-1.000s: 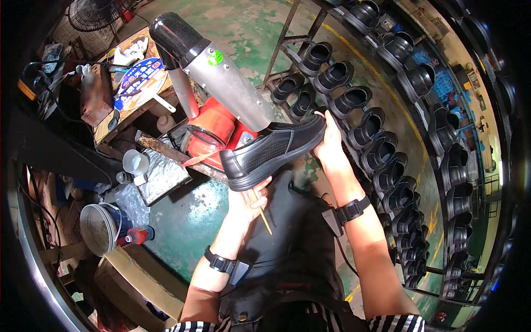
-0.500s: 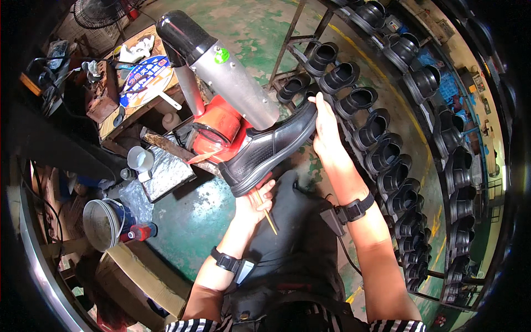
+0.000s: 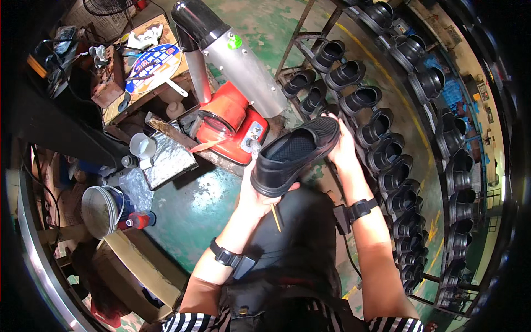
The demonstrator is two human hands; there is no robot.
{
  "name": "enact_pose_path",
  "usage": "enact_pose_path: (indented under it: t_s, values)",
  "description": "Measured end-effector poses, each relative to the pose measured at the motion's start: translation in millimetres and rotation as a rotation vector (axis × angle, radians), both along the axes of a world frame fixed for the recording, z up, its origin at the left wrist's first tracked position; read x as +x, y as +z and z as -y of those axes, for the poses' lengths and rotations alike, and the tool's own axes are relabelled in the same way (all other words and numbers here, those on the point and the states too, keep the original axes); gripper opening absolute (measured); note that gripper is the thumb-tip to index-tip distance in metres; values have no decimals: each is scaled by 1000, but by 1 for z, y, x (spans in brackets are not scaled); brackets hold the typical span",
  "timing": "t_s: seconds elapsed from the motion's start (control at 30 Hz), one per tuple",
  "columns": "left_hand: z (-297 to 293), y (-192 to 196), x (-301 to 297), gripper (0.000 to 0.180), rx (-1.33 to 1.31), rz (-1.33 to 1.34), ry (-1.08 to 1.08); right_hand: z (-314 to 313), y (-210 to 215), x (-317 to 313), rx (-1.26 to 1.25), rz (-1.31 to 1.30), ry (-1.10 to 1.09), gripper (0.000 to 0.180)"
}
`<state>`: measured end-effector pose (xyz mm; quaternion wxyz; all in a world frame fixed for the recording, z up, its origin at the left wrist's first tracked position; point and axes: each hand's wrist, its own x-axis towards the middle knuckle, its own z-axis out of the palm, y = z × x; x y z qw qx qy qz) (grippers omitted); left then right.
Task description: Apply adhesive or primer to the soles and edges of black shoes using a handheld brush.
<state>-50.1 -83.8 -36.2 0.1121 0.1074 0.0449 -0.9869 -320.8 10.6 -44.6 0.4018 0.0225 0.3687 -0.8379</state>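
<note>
Green-painted concrete floor [image 3: 193, 205] spreads under a cluttered workbench [image 3: 138, 99] at the left edge, where a hand fan [image 3: 152, 63] lies on the bench top and a metal bowl [image 3: 99, 210] sits lower down by a red-capped bottle [image 3: 138, 220]. Just right of the bench's near corner stands a red machine [image 3: 229, 124] with a slanted metal duct [image 3: 232, 55]. The left hand [image 3: 257, 196] is clenched under the heel of a black shoe [image 3: 293, 155] and also pinches a thin stick [image 3: 275, 217]; the right hand [image 3: 343, 149] grasps the toe, holding the shoe in the air just in front of the machine. Beyond, a rack [image 3: 420, 166] carries rows of black shoes. Tilted opening-up so near the machine, the shoe could brush its housing, or slip from the left palm, since those fingers share their grip with the stick.
</note>
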Motion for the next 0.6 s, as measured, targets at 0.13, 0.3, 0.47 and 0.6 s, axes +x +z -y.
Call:
enact_pose_path:
  t_s: [0.13, 0.3, 0.47, 0.6]
  values:
    - [-1, 12, -10, 55, -51, 278, 22, -20, -31, 7, 290, -60, 106, 41]
    - [7, 2, 5, 49, -390, 292, 45, -42, -31, 37, 335, -64, 132, 40]
    - [4, 6, 11, 57, -618, 250, 26, -60, -16, 61, 354, -31, 52, 37]
    - [-8, 14, 14, 57, -692, 284, 16, -76, 10, 85, 287, -109, 28, 33]
